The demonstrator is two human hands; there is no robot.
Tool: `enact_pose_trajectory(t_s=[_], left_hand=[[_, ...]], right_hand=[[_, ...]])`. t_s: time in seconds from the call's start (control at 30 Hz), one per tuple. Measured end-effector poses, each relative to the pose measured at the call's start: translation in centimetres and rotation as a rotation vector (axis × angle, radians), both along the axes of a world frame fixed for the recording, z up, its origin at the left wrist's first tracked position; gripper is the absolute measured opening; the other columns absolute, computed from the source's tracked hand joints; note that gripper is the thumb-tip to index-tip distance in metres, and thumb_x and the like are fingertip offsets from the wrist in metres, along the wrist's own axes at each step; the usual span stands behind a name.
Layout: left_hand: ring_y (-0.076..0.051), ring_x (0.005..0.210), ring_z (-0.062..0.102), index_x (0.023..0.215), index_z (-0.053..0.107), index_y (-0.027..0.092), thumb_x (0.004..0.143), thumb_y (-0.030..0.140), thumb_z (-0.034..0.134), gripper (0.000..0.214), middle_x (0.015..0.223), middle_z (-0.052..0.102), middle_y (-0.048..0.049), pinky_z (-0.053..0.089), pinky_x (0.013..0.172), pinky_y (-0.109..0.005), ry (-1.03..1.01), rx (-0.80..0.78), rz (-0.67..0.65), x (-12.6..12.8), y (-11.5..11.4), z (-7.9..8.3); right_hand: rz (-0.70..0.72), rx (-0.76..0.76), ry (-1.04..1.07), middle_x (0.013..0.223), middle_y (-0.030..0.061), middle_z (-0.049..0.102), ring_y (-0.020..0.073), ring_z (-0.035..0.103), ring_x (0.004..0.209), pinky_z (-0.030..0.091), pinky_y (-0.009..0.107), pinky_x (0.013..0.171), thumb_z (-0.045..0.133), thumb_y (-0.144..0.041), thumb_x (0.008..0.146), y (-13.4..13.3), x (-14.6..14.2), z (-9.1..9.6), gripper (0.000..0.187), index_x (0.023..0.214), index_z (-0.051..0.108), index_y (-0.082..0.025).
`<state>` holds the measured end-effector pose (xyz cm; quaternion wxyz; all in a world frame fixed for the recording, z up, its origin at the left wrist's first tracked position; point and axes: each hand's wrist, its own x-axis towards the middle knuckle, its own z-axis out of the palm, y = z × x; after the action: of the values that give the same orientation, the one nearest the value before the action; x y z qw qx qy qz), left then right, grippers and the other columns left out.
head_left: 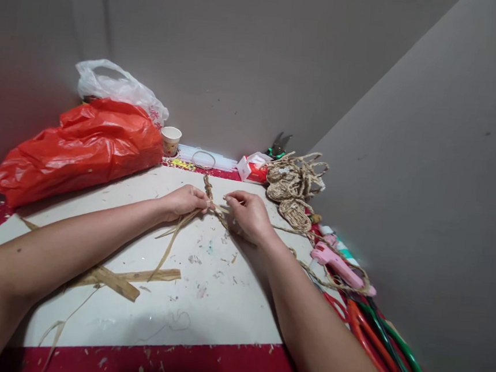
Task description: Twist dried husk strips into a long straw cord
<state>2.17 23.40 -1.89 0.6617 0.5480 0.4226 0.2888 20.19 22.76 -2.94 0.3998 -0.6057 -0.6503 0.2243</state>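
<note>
My left hand (185, 200) and my right hand (249, 213) meet over a white board (203, 303) on the table. Both are closed in a pinch on thin dry straw strips (173, 238). A short braided straw cord (208, 187) rises from between the fingertips toward the far wall. Loose strip ends trail from my left hand down toward me. Flat wider straw pieces (122, 279) lie on the board under my left forearm.
A red plastic bag (81, 148) and a clear bag (117, 88) sit at the back left beside a paper cup (171, 140). Woven straw sandals (294, 184), a small red-and-white box (252, 169), a pink glue gun (339, 266) and red and green cables (382, 342) line the right wall.
</note>
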Motion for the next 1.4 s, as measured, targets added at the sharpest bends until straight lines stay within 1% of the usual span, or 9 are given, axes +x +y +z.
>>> enact_pose_trajectory(t_s=[0.07,0.23,0.43,0.53,0.67,0.8,1.17,1.3,1.4], left_hand=[[-0.004,0.039,0.039,0.057,0.060,0.010,0.068,0.015,0.060,0.012,0.047,0.055,0.0005,0.025,0.042,-0.018,0.010,-0.013,-0.002,0.0,0.0,0.2],[-0.004,0.035,0.034,0.055,0.057,0.012,0.067,0.018,0.060,0.014,0.042,0.050,0.0020,0.020,0.039,-0.020,0.034,-0.026,-0.014,-0.1,0.0,0.3],[-0.004,0.033,0.025,0.055,0.053,0.014,0.067,0.019,0.058,0.015,0.035,0.036,0.0053,0.012,0.038,-0.022,0.002,-0.032,-0.055,-0.5,0.4,-0.2],[-0.003,0.034,0.022,0.056,0.053,0.013,0.066,0.019,0.059,0.013,0.037,0.034,0.0056,0.011,0.039,-0.022,-0.051,-0.044,-0.078,-0.6,0.5,-0.2],[-0.002,0.034,0.019,0.056,0.053,0.012,0.067,0.020,0.059,0.014,0.037,0.033,0.0060,0.008,0.039,-0.023,-0.086,-0.050,-0.092,-0.6,0.7,-0.3],[-0.002,0.034,0.022,0.058,0.054,0.012,0.066,0.019,0.060,0.012,0.040,0.039,0.0047,0.010,0.039,-0.022,-0.061,-0.057,-0.085,-0.5,0.7,-0.6],[-0.005,0.038,0.040,0.052,0.054,0.011,0.066,0.012,0.057,0.014,0.044,0.052,0.0001,0.025,0.042,-0.020,0.027,-0.043,-0.019,0.1,-0.1,0.0],[-0.004,0.038,0.037,0.052,0.055,0.011,0.067,0.015,0.058,0.016,0.042,0.050,0.0008,0.024,0.041,-0.020,0.092,0.018,-0.005,0.1,-0.1,-0.3],[-0.004,0.034,0.030,0.052,0.056,0.012,0.068,0.017,0.059,0.017,0.038,0.044,0.0027,0.019,0.040,-0.021,0.140,0.060,0.004,0.0,0.0,-0.1]], right_hand=[[-0.028,-0.026,0.140,0.070,0.0040,0.063,0.0144,0.051,0.060,0.039,0.026,0.056,0.060,-0.034,0.067,-0.4,0.2,1.0,0.021,0.073,0.066,-0.016],[0.099,-0.166,0.428,0.061,-0.0001,0.057,0.0108,0.048,0.052,0.037,0.022,0.048,0.067,-0.037,0.061,-1.7,-1.7,2.4,0.025,0.071,0.060,-0.016],[0.106,-0.046,0.199,0.065,0.0012,0.057,0.0121,0.048,0.061,0.038,0.023,0.055,0.062,-0.035,0.066,-1.4,-3.6,0.3,0.021,0.065,0.057,-0.015],[0.088,-0.095,0.221,0.060,-0.0021,0.052,0.0108,0.045,0.055,0.036,0.021,0.050,0.061,-0.037,0.067,-1.2,-3.3,0.0,0.022,0.071,0.052,-0.017],[0.097,-0.296,0.258,0.053,-0.0060,0.045,0.0080,0.036,0.043,0.027,0.020,0.042,0.059,-0.041,0.071,-1.4,-2.9,0.7,0.026,0.075,0.046,-0.019],[0.221,-0.375,-0.009,0.051,-0.0042,0.045,0.0076,0.032,0.044,0.025,0.021,0.044,0.049,-0.038,0.078,-1.3,-2.3,2.0,0.026,0.064,0.050,-0.016],[0.408,-0.239,-0.591,0.058,0.0016,0.056,0.0116,0.041,0.053,0.028,0.024,0.054,0.050,-0.021,0.074,0.6,-2.0,3.5,0.017,0.062,0.061,-0.016],[0.456,-0.312,-0.584,0.053,-0.0008,0.050,0.0111,0.039,0.052,0.027,0.024,0.052,0.049,-0.019,0.072,0.8,-2.0,4.0,0.016,0.058,0.056,-0.017],[0.489,-0.376,-0.368,0.050,-0.0035,0.043,0.0093,0.035,0.049,0.026,0.023,0.049,0.047,-0.020,0.071,0.8,-1.8,3.7,0.018,0.054,0.050,-0.017]])
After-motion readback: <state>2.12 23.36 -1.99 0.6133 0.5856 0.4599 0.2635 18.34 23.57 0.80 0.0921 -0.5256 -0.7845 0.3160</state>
